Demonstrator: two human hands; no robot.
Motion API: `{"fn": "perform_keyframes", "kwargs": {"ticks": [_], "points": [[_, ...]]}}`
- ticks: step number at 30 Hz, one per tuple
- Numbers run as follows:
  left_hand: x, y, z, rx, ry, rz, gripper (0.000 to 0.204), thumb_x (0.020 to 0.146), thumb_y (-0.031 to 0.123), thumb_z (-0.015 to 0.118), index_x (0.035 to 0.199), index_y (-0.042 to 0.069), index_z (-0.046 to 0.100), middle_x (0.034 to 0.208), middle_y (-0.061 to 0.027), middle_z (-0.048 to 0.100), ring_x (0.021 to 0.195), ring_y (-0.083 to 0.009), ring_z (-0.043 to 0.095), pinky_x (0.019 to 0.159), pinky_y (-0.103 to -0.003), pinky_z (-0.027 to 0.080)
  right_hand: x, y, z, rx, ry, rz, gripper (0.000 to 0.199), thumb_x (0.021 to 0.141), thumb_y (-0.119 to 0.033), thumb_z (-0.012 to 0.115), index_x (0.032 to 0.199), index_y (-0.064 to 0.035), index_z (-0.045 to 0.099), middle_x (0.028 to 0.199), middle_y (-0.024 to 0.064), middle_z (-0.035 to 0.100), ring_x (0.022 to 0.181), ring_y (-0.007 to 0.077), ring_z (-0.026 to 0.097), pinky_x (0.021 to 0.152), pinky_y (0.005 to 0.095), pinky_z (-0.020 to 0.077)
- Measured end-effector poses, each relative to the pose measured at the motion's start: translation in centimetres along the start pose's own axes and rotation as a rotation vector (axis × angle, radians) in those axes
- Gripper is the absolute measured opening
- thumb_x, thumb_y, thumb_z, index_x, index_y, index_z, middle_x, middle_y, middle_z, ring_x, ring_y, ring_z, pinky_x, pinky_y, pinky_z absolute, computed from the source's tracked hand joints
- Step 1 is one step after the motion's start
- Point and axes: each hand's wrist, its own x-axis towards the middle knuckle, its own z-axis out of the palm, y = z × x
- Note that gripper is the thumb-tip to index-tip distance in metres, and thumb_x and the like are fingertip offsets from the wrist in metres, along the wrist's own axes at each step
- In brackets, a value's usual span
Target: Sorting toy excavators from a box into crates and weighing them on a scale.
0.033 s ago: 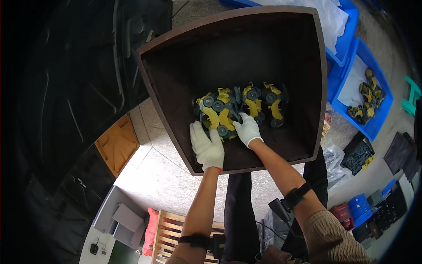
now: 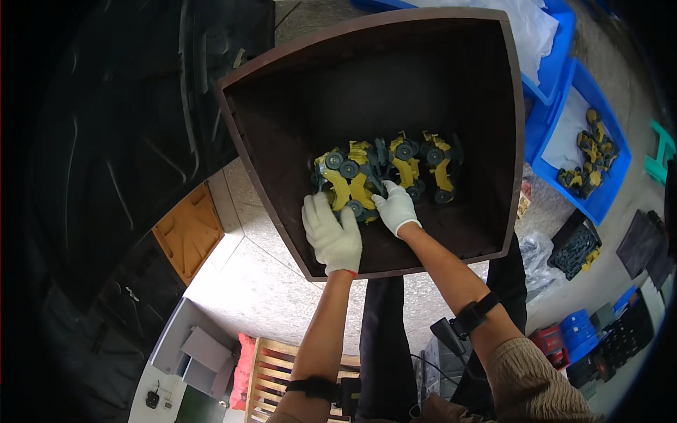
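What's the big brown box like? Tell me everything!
The brown box is open toward us, with a dark inside, plain walls and a thin, lighter rim; its material is unclear. Yellow-and-grey toy vehicles lie in it. The gloved left hand and right hand reach in over its near edge.

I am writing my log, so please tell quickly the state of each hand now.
Left hand: open, thumb apart, at the yellow toy vehicles.
Right hand: at the same vehicles; whether it grips one cannot be told.
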Motion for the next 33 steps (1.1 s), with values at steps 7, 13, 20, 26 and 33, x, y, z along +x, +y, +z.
{"fn": "perform_keyframes", "kwargs": {"ticks": [7,13,20,26,33], "points": [[1.8,-1.1,-1.7,0.091,-0.5,-0.225,0.062,0.088,0.027,0.066,0.142,0.004,0.044,0.138,-0.0239,0.052,0.125,-0.0421,0.051,0.104,-0.046,0.045,-0.5,-0.7,1.0,0.04,0.054,0.025,0.045,0.092,-0.022,0.067,0.131,-0.0013,0.059,0.122,0.0275,0.061,0.113,0.0427,0.061,0.097,0.0462,0.0495],[0.8,-0.6,-1.1,0.067,-0.282,-0.078,0.068,0.085,0.027,0.068,0.143,0.004,0.041,0.14,-0.024,0.049,0.125,-0.0434,0.051,0.103,-0.047,0.045,0.0,-0.2,0.7,0.055,0.032,-0.002,0.048,0.091,-0.024,0.067,0.132,0.0002,0.058,0.121,0.0279,0.062,0.114,0.0421,0.06,0.099,0.0451,0.0486],[0.9,-1.2,-1.8,0.135,-0.326,0.061,0.071,0.079,0.022,0.073,0.142,0.005,0.044,0.145,-0.0251,0.042,0.128,-0.044,0.046,0.106,-0.048,0.042,-0.1,-1.0,-0.1,0.152,-0.112,0.055,0.058,0.089,-0.028,0.069,0.136,0.0035,0.055,0.125,0.0288,0.064,0.117,0.0397,0.062,0.1,0.042,0.0486],[0.4,-0.3,-1.7,0.126,-0.212,0.204,0.066,0.079,0.019,0.073,0.138,0.007,0.048,0.143,-0.0248,0.044,0.124,-0.0446,0.048,0.105,-0.049,0.042,-0.2,-1.8,-2.2,0.077,-0.162,0.106,0.064,0.085,-0.037,0.07,0.133,0.0027,0.059,0.125,0.0266,0.065,0.116,0.0387,0.063,0.1,0.0415,0.0492],[0.0,2.2,-1.3,0.094,-0.227,0.297,0.061,0.08,0.015,0.072,0.136,0.007,0.05,0.142,-0.0253,0.045,0.125,-0.0442,0.047,0.103,-0.05,0.042,-2.4,-1.7,-5.4,0.011,0.094,-0.038,0.045,0.084,-0.029,0.069,0.12,-0.0025,0.068,0.118,0.0221,0.066,0.113,0.0389,0.061,0.098,0.0453,0.0496]]}}
